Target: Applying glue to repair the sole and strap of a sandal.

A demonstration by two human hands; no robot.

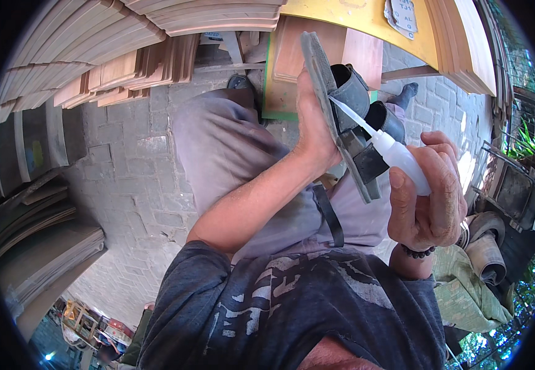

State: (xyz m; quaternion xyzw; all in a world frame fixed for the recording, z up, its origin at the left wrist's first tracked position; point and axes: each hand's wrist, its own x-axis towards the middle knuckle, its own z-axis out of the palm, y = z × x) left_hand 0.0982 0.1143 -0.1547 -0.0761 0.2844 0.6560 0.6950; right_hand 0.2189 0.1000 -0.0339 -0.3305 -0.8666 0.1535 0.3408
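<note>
My left hand (315, 126) grips a sandal with black straps (352, 92) and a grey sole, its palm and fingers against the underside. The sandal stands on edge, tilted, with its straps toward my right. In my right hand (434, 197) is a small white squeeze bottle (400, 161), held between thumb and fingers. Its long thin nozzle points up and left, and the tip is at the edge of the sole beside a strap. Whether any liquid comes out, I cannot tell. A dark beaded bracelet circles my right wrist.
Stacked wooden boards (82, 43) fill the upper left, and more boards (27, 246) lean at lower left. Ahead stands a yellow panel (354, 15) above pinkish boards (304, 49). Grey paving (119, 185) spreads at left. Green cloth (471, 290) and a metal cylinder (486, 259) lie at right.
</note>
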